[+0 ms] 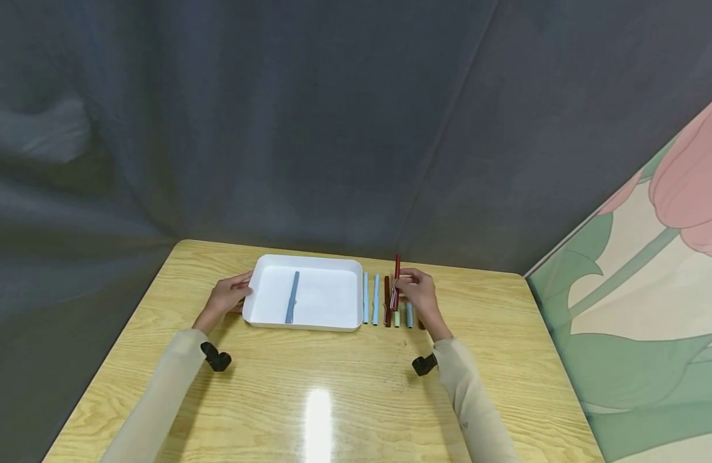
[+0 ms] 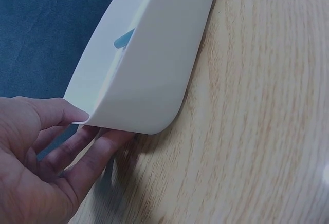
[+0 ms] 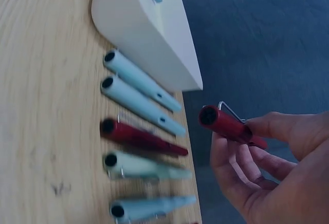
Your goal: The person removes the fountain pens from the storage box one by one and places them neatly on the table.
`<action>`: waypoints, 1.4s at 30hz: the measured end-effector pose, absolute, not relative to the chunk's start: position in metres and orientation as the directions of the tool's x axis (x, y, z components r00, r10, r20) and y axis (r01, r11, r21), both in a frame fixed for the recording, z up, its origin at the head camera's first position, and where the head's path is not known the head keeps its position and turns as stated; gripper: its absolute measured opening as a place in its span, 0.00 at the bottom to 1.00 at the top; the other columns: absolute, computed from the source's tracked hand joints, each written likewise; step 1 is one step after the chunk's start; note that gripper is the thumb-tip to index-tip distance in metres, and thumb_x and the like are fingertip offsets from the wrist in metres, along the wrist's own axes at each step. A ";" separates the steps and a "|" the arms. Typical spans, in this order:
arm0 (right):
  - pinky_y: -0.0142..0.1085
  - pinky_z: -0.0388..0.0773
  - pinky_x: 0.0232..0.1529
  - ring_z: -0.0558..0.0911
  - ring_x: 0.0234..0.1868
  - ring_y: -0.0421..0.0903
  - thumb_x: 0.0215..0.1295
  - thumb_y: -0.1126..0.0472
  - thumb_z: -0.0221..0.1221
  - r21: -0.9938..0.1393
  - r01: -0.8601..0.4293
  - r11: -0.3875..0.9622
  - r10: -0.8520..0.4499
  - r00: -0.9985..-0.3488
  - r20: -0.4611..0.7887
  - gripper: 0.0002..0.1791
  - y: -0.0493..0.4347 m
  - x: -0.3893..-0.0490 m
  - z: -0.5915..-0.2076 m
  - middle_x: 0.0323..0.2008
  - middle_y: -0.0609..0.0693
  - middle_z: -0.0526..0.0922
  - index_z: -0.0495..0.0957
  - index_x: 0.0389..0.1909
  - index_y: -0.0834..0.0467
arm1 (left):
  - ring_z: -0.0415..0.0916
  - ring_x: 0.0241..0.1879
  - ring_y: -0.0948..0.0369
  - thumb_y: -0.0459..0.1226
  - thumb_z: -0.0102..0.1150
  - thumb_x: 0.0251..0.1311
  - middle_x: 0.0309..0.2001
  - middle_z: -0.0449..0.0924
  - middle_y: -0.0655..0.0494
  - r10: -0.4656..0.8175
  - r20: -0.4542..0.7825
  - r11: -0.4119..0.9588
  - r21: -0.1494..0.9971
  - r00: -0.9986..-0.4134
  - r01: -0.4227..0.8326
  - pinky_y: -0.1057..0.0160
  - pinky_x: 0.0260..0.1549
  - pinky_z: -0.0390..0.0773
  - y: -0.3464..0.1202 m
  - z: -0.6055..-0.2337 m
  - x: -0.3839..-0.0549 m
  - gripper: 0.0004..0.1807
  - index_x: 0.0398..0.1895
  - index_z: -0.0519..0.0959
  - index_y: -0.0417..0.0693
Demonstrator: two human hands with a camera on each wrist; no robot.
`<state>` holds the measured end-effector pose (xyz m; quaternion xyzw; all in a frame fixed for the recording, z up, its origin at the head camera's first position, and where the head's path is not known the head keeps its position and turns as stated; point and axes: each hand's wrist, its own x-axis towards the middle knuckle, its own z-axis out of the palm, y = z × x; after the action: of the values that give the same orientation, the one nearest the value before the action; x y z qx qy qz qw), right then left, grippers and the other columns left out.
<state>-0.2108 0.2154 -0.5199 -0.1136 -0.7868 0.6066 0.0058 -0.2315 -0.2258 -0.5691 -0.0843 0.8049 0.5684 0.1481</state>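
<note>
My left hand (image 1: 224, 297) grips the left side of a white tray (image 1: 327, 302). In the left wrist view the thumb lies over the rim and other fingers are against the outside of the wall. A blue-grey pen (image 1: 292, 297) lies inside the tray. My right hand (image 1: 418, 292) pinches a dark red pen (image 3: 226, 125) with a wire clip, raised above the row of pens right of the tray. That row has two light blue pens (image 3: 139, 80), another dark red pen (image 3: 144, 139), a pale green pen (image 3: 146, 166) and a blue pen (image 3: 151, 209).
The wooden table (image 1: 274, 399) backs onto a dark curtain (image 1: 309, 128). A further dark red pen (image 1: 422, 325) is mostly hidden below the right hand. A flower-patterned panel (image 1: 633, 308) stands along the right side.
</note>
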 end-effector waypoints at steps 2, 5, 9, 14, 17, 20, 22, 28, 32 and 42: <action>0.44 0.89 0.36 0.84 0.29 0.39 0.71 0.69 0.62 -0.955 0.167 0.243 0.195 -0.973 -0.120 0.18 0.222 -0.209 -0.520 0.39 0.57 0.86 0.79 0.60 0.71 | 0.83 0.49 0.54 0.33 0.54 0.76 0.69 0.71 0.30 0.034 -0.333 0.339 0.891 -0.942 -0.302 0.66 0.31 0.86 -0.227 -0.569 -0.231 0.31 0.80 0.64 0.47; 0.43 0.89 0.35 0.84 0.29 0.39 0.72 0.69 0.61 -0.953 0.162 0.255 0.209 -0.972 -0.109 0.18 0.233 -0.207 -0.521 0.39 0.56 0.86 0.79 0.59 0.71 | 0.83 0.49 0.55 0.33 0.54 0.76 0.69 0.72 0.31 0.035 -0.334 0.337 0.891 -0.942 -0.304 0.66 0.31 0.86 -0.227 -0.570 -0.231 0.31 0.80 0.64 0.48; 0.38 0.88 0.33 0.83 0.29 0.38 0.72 0.69 0.60 -0.945 0.163 0.283 0.239 -0.966 -0.095 0.17 0.247 -0.205 -0.523 0.39 0.56 0.86 0.80 0.58 0.73 | 0.84 0.49 0.55 0.33 0.53 0.77 0.70 0.70 0.30 0.048 -0.325 0.331 0.897 -0.944 -0.292 0.65 0.32 0.87 -0.227 -0.570 -0.230 0.31 0.81 0.63 0.47; 0.33 0.86 0.30 0.84 0.30 0.37 0.72 0.68 0.61 -0.933 0.181 0.310 0.290 -0.953 -0.089 0.17 0.262 -0.201 -0.528 0.41 0.60 0.88 0.81 0.57 0.74 | 0.83 0.49 0.55 0.33 0.53 0.77 0.70 0.70 0.30 0.053 -0.319 0.344 0.895 -0.946 -0.282 0.65 0.31 0.86 -0.226 -0.571 -0.230 0.31 0.81 0.63 0.46; 0.33 0.87 0.30 0.84 0.31 0.37 0.73 0.67 0.61 -0.924 0.193 0.330 0.306 -0.948 -0.089 0.18 0.270 -0.197 -0.531 0.43 0.63 0.87 0.81 0.58 0.73 | 0.83 0.52 0.51 0.33 0.52 0.77 0.70 0.69 0.30 0.059 -0.320 0.349 0.894 -0.946 -0.281 0.65 0.31 0.86 -0.226 -0.571 -0.230 0.31 0.81 0.62 0.46; 0.31 0.86 0.31 0.85 0.32 0.37 0.73 0.67 0.62 -0.914 0.206 0.348 0.316 -0.944 -0.092 0.17 0.276 -0.193 -0.535 0.45 0.64 0.87 0.82 0.58 0.72 | 0.82 0.55 0.48 0.33 0.52 0.77 0.71 0.69 0.30 0.058 -0.322 0.347 0.894 -0.945 -0.283 0.65 0.32 0.86 -0.226 -0.571 -0.230 0.31 0.81 0.62 0.46; 0.30 0.86 0.31 0.85 0.33 0.37 0.73 0.66 0.62 -0.905 0.215 0.367 0.328 -0.940 -0.090 0.17 0.280 -0.192 -0.536 0.46 0.65 0.87 0.82 0.58 0.71 | 0.82 0.56 0.47 0.33 0.53 0.77 0.71 0.69 0.30 0.057 -0.321 0.348 0.894 -0.945 -0.282 0.65 0.32 0.86 -0.226 -0.570 -0.230 0.31 0.81 0.62 0.46; 0.33 0.87 0.33 0.87 0.34 0.40 0.73 0.66 0.61 -0.886 0.244 0.393 0.332 -0.937 -0.111 0.18 0.290 -0.189 -0.536 0.45 0.66 0.88 0.82 0.57 0.73 | 0.81 0.55 0.47 0.33 0.53 0.77 0.70 0.69 0.29 0.046 -0.322 0.346 0.893 -0.946 -0.287 0.65 0.31 0.86 -0.225 -0.568 -0.230 0.31 0.81 0.62 0.46; 0.36 0.87 0.34 0.87 0.33 0.43 0.72 0.65 0.61 -0.848 0.272 0.456 0.324 -0.938 -0.126 0.17 0.293 -0.187 -0.539 0.43 0.65 0.89 0.83 0.55 0.73 | 0.82 0.53 0.49 0.32 0.53 0.76 0.70 0.70 0.29 0.046 -0.323 0.346 0.893 -0.945 -0.288 0.63 0.31 0.87 -0.226 -0.568 -0.229 0.31 0.81 0.63 0.47; 0.36 0.77 0.28 0.86 0.33 0.53 0.69 0.63 0.65 -0.672 0.310 0.673 0.324 -0.940 -0.110 0.13 0.290 -0.188 -0.555 0.44 0.65 0.89 0.87 0.48 0.69 | 0.82 0.56 0.44 0.32 0.53 0.77 0.70 0.70 0.29 0.043 -0.324 0.361 0.887 -0.945 -0.288 0.60 0.35 0.89 -0.226 -0.568 -0.229 0.31 0.81 0.63 0.48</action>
<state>-0.1879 0.2896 -0.5553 -0.1732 -0.9145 0.3656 0.0093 -0.2294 -0.2258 -0.5684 -0.0755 0.8118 0.5600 0.1474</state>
